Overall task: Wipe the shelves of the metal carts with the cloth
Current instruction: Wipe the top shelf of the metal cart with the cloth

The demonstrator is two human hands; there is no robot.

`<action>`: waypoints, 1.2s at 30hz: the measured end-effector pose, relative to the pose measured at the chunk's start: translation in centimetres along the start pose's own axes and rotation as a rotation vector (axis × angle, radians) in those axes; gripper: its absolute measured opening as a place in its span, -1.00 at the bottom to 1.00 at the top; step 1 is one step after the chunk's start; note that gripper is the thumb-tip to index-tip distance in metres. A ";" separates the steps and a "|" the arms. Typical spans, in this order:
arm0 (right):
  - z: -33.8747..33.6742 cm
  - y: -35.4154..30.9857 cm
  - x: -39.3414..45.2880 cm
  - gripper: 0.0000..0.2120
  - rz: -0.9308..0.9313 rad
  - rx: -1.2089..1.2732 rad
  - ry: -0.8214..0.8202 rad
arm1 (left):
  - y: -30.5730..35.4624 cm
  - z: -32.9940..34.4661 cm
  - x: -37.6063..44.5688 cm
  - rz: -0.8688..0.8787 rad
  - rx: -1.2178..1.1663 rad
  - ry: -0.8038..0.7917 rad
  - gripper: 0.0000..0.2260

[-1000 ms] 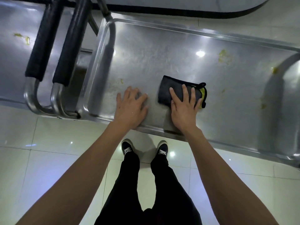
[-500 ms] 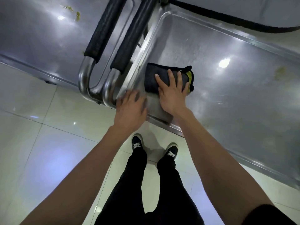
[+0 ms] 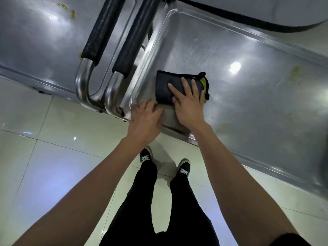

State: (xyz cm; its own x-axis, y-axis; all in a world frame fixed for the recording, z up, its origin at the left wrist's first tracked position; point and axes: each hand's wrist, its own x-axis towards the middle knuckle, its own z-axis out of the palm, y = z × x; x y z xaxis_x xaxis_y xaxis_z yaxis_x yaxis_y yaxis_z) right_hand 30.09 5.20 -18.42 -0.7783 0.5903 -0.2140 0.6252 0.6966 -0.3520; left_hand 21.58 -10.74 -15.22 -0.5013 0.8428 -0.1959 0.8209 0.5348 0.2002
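A folded dark cloth with a yellow edge lies on the top shelf of the right metal cart, near its left end. My right hand presses flat on the cloth with straight, spread fingers. My left hand rests on the shelf's near left corner, its fingers curled over the rim beside the cloth. A yellowish smear marks the shelf at the right.
A second metal cart stands at the left, with yellow spots on its shelf. Two black-padded push handles stand between the carts. Pale floor tiles and my feet lie below. A dark-rimmed table edge curves at the top.
My right hand slid the cloth left along the shelf to the corner by the handles. My left hand shifted left from the shelf floor to the corner rim.
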 end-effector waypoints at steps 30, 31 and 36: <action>0.8 7.5 -12.7 -0.52 0.034 -0.122 0.031 | 3.0 1.3 -5.2 -0.117 -0.061 0.115 -0.82; 1.0 6.7 -12.0 -0.52 0.022 -0.124 0.024 | 2.3 1.3 -5.5 -0.135 -0.070 0.125 -0.83; 2.2 2.1 -8.6 -0.52 -0.039 -0.142 -0.009 | -0.5 1.2 -6.4 -0.107 -0.055 0.121 -0.77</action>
State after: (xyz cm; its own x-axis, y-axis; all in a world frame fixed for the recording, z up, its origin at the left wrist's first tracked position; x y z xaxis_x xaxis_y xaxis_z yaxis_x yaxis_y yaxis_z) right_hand 37.93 0.72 -19.29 -0.8020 0.5589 -0.2110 0.5963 0.7699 -0.2274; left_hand 24.74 -16.44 -15.26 -0.6172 0.7801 -0.1029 0.7463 0.6218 0.2375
